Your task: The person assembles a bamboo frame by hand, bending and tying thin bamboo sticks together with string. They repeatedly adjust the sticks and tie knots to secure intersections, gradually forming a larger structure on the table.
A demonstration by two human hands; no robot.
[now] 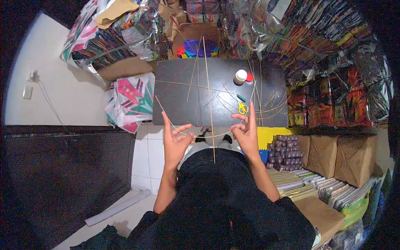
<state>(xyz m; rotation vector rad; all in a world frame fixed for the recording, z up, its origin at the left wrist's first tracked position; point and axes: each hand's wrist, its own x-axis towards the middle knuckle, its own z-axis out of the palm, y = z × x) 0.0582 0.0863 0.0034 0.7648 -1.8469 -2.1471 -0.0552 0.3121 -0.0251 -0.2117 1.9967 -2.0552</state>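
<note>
Head view, looking down. Person is sitting at the 6 o'clock edge of a dark tabletop (179,83), both forearms coming up from below.

Left hand (175,141) is pinching a thin curved bamboo stick (208,136) between thumb and forefinger, other fingers splayed upward. Right hand (246,134) is pinching the same stick at its other end, forefinger raised straight. The stick is sagging in a shallow bow between the two hands, just off the 6 o'clock edge of the tabletop, above the lap. Judgement: holding it at both ends is letting the hands flex it and keep the curve even.

A long straight stick (207,83) is running from 12 o'clock down across the tabletop and over the lap, crossing the curved stick near its middle; whether the two are touching or tied there I cannot tell. It is probably lying lengthwise toward the person so the crossing point stays within reach of both hands.

On the tabletop at roughly 1 o'clock from the hands: yellow-handled scissors (243,108), and further up a white-lidded jar (240,76) with a red cap (249,77) just beside it. Loose thin sticks (266,102) are fanning out near the right edge.

Surroundings: printed kite sheets (133,102) are leaning at 10 o'clock; stacked foil-wrapped bundles (325,41) are filling 1 to 3 o'clock; brown paper parcels (333,156) are sitting at 4 o'clock.
</note>
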